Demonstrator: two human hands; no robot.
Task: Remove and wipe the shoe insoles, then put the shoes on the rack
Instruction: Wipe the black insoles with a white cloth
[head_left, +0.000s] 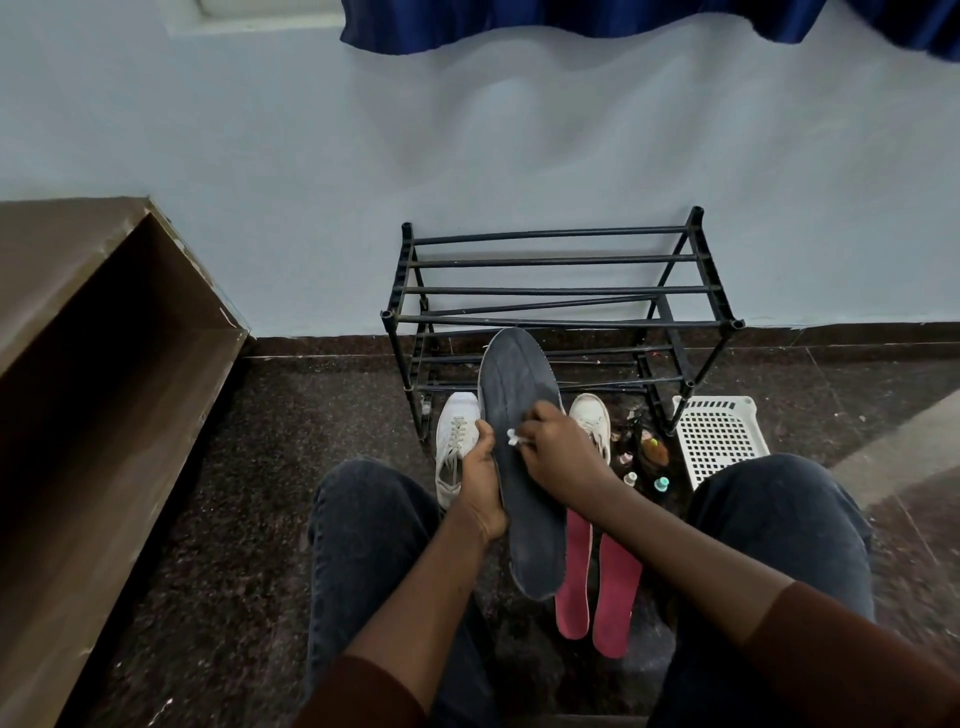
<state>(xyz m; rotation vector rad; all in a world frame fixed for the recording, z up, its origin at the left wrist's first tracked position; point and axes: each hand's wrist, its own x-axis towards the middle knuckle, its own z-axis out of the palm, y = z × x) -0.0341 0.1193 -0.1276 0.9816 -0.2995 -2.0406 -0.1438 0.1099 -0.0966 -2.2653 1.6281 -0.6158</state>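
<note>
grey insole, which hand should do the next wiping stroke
Right. The right hand already pinches the white wipe against the grey insole, while the left hand has its grip on the insole's edge, steadying it.

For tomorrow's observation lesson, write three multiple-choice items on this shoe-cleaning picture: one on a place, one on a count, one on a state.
1. Where is the white perforated plastic basket?
A. on the rack
B. on the floor right of the black metal shoe rack
C. on a lap

2. How many pink foam insoles lie on the floor?
A. one
B. two
C. four

3. What is the dark grey insole doing?
A. lying inside a shoe
B. resting on the rack
C. being held and wiped

Key: 1 B, it stands beside the rack's right legs. 2 B, a pair lies between the knees. 3 C, the left hand grips it while the right hand presses a white wipe on it.
</note>
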